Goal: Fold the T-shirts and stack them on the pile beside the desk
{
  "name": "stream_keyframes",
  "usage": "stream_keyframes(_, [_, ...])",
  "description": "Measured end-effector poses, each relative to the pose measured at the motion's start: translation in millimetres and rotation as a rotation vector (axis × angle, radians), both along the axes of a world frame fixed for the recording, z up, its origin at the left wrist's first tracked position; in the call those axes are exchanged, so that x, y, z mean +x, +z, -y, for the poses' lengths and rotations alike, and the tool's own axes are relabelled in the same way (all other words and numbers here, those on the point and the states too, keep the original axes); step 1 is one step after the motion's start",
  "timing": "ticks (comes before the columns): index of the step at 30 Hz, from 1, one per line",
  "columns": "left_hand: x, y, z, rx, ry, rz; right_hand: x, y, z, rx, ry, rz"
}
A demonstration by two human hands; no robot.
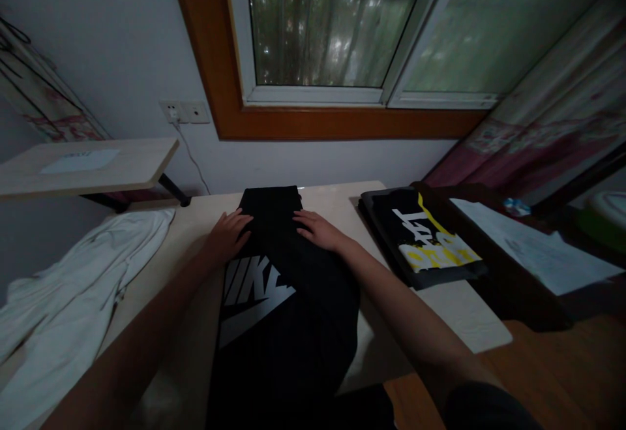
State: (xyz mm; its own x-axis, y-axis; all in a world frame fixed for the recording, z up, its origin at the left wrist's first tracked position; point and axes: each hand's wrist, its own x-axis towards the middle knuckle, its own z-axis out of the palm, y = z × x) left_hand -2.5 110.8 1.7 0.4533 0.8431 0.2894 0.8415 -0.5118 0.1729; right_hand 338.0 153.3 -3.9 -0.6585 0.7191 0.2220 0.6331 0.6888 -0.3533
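Note:
A black T-shirt (313, 312) with a white NIKE print lies partly folded lengthwise on the table in front of me, its near end running toward the bottom of the view. My left hand (229, 237) rests on its left edge near the far end, fingers spread flat. On the opposite edge, my right hand (317, 229) lies with its fingers stretched over the cloth. To the right sits a stack of folded dark shirts (420, 234), the top one printed in white and yellow.
A crumpled white garment (88, 286) lies at the left of the pale table (180, 247). A raised shelf (141, 162) stands at the back left. Behind the table are a wall socket with a plugged cable (183, 112) and a window. Dark furniture bearing a paper sheet (533, 247) adjoins the right.

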Motion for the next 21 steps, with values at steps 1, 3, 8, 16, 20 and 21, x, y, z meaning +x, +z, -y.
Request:
stream_keyframes(1, [0, -0.8, 11, 0.004, -0.012, 0.004, 2, 0, 4, -0.009, 0.002, -0.019])
stream_keyframes(3, [1, -3.9, 33, 0.013, -0.052, 0.006, 8, 0, 16, -0.015, 0.014, -0.060])
stream_keyframes(8, [0, -13.8, 74, 0.002, -0.119, -0.020, 21, 2, 52, 0.013, 0.010, -0.098])
stream_keyframes(16, [3, -15.8, 69, 0.011, -0.068, -0.075, 20, 2, 53, 0.066, -0.057, 0.003])
stream_keyframes(20, [3, -17.9, 52, -0.005, -0.024, -0.112, 16, 2, 37, 0.072, -0.066, 0.020])
stream_keyframes(21, [3, -18.4, 50, -0.007, -0.010, -0.116, 15, 3, 35, 0.067, -0.065, 0.024])
